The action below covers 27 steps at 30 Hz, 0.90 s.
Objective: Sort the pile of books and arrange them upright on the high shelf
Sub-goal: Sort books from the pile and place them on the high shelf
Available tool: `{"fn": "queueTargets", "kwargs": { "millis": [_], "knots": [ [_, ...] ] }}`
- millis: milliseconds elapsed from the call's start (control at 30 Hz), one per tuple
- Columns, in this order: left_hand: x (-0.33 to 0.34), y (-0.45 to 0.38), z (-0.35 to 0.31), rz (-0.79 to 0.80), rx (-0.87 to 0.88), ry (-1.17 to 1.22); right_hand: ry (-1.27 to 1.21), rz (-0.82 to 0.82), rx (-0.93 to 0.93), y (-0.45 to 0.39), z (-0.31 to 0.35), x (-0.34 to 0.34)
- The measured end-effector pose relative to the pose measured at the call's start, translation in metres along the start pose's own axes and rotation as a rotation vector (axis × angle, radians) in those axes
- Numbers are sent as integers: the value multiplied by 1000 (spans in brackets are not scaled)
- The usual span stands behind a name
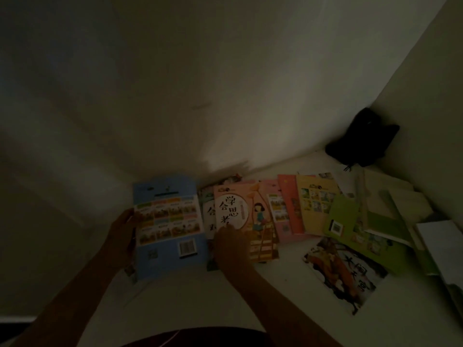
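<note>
The scene is dim. A blue book (169,229) stands tilted, back cover toward me, and my left hand (122,236) grips its left edge. My right hand (231,246) rests on an orange book (250,216) with a cartoon girl on its cover; how its fingers lie is hard to tell in the dark. Behind and to the right, a pink book (278,209), a red-orange one (290,204), a yellow one (315,204) and a green one (343,216) lie fanned on the white surface (190,296). A picture book with brush lettering (343,269) lies flat at the right.
A black pouch (363,139) sits in the far right corner against the wall. Pale books and papers (400,209) are stacked along the right wall. The white wall (175,96) rises directly behind the books.
</note>
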State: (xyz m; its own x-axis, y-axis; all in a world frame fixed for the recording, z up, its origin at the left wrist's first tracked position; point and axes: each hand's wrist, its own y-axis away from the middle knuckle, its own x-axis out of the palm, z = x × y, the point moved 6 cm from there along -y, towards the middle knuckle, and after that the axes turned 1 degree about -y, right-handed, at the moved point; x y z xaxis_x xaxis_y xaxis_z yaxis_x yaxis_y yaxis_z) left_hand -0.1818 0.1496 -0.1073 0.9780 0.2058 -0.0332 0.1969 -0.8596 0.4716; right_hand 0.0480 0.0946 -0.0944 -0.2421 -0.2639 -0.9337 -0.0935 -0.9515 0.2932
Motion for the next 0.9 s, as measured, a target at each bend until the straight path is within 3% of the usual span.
{"fn": "queueTargets", "kwargs": {
  "millis": [67,200,300,467,500,633,767,900],
  "knots": [
    [-1,5,-2,48,9,22,-132,-56,-48,1,-7,-13],
    [28,20,-26,181,93,13,-948,50,-87,4,-12,-45],
    [58,36,-55,338,213,46,-1289,171,2,-3,-24,-67],
    [101,49,-77,522,445,-178,-1645,-4,41,-17,-73,-98],
    [111,51,-73,556,469,-255,-1751,47,84,-21,-80,-91],
    [139,53,-42,593,394,-309,-1585,49,218,-24,-112,-71],
    [145,44,-11,544,99,-87,-1642,-6,212,-17,-129,-59],
    [146,42,-9,443,184,-309,-1434,29,35,-20,-131,-67]
  ]
}}
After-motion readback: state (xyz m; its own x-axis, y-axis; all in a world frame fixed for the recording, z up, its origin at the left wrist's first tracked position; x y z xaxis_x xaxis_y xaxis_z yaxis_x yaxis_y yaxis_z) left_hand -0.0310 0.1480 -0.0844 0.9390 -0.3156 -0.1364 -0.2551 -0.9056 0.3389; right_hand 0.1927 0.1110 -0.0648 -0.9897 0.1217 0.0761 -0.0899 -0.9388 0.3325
